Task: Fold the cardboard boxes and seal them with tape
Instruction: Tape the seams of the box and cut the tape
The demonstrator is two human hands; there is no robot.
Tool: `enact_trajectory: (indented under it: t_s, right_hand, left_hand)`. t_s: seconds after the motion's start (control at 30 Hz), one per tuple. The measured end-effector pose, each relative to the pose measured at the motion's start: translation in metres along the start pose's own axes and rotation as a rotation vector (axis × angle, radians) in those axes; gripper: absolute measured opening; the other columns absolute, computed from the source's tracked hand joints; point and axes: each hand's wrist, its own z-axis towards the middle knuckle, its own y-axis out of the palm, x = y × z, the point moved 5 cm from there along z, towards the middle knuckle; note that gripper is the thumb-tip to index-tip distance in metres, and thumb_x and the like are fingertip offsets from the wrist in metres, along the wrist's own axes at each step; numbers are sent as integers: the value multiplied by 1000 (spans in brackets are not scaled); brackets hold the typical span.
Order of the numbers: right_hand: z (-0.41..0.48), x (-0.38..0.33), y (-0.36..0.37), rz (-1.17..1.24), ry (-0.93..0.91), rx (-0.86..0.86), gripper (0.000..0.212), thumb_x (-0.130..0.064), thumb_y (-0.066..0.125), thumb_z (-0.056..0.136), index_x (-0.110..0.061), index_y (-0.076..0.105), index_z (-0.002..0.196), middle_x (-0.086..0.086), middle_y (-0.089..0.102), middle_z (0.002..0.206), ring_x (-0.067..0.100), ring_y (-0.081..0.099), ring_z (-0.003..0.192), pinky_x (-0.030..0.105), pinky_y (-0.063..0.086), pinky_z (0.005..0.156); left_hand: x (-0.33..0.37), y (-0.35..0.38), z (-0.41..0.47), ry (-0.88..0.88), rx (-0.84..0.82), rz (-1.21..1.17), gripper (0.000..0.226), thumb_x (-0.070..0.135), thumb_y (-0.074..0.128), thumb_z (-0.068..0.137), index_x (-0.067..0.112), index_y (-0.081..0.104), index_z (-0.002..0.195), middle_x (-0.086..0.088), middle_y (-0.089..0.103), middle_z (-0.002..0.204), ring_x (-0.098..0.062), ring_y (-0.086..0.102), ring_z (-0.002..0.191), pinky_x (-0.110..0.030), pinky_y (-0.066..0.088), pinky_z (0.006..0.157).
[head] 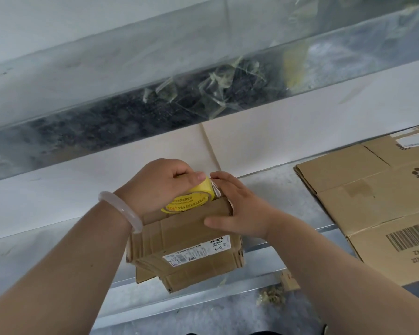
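Cardboard this worn should be light and bendy, so my right hand (237, 209) presses the box (186, 240) with straight fingers. My left hand (160, 182) grips the slick tape roll (198, 195).

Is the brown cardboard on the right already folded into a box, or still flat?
Still flat: the brown printed cardboard sheets lie stacked on the grey metal table, creases and barcode facing up.

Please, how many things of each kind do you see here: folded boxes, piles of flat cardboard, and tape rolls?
Folded box: 1
Pile of flat cardboard: 1 (its sheets cannot be counted)
Tape roll: 1
Total: 3
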Motion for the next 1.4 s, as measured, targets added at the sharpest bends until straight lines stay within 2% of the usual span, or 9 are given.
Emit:
enact_trajectory:
  t_s: [0.13,0.23,0.47,0.73,0.9,1.0,1.2,1.3,1.4]
  right_hand:
    - [4,1,1,18,44,52,79,-71,41,72,-42,33,145,-40,14,145,-5,28,136,42,33,112]
    - [5,1,0,66,63,80,74,-64,45,72,-40,39,142,-38,21,144,-7,30,134,39,33,112]
    - [7,-7,0,56,108,120,59,-26,56,88,-35,41,144,-24,27,150,-2,27,137,26,27,113]
    - [0,-10,2,5,108,235,51,-35,56,94,-34,43,143,-23,30,150,3,32,136,18,25,107]
    - [0,-9,3,-32,122,216,54,-39,56,93,-38,41,144,-25,28,151,9,33,138,32,29,115]
    - [0,-8,4,-63,138,188,55,-44,53,93,-41,36,146,-29,23,152,7,30,139,35,29,115]
    - [0,-6,4,-95,145,158,57,-49,49,94,-44,30,147,-35,17,151,6,29,139,39,27,117]
    - [0,-6,6,-104,146,149,58,-51,48,93,-46,28,147,-36,15,150,9,30,139,42,31,114]
    - [0,-6,5,-103,158,145,58,-53,48,93,-46,29,146,-37,16,150,10,31,138,41,31,115]
  left_hand:
    - [1,-2,1,2,71,-6,32,54,55,87,28,67,73,13,61,58,1,55,59,-19,37,56]
    - [5,-4,0,4,112,17,33,54,56,86,26,69,75,9,63,64,-3,58,66,-24,40,60]
    - [13,-2,0,24,137,102,38,55,55,87,23,69,72,7,61,63,-6,57,65,-25,39,58]
    - [9,-2,-5,13,126,172,44,60,52,85,21,69,72,5,63,66,-6,57,67,-24,41,59]
    - [2,-5,-12,-9,128,212,47,58,51,87,18,67,67,2,63,64,-9,58,65,-27,45,62]
    - [0,-6,-14,7,126,334,54,59,46,89,15,67,65,-3,62,62,-14,58,63,-36,50,66]
    - [-15,-12,-16,-27,55,640,63,66,34,90,17,67,68,2,61,64,-13,57,63,-35,52,64]
    - [-24,-14,-21,-55,37,567,59,73,34,85,25,65,71,6,62,67,-10,58,66,-33,51,65]
    - [-46,-23,-26,-61,25,310,64,81,33,77,26,65,67,5,63,65,-9,59,64,-29,48,63]
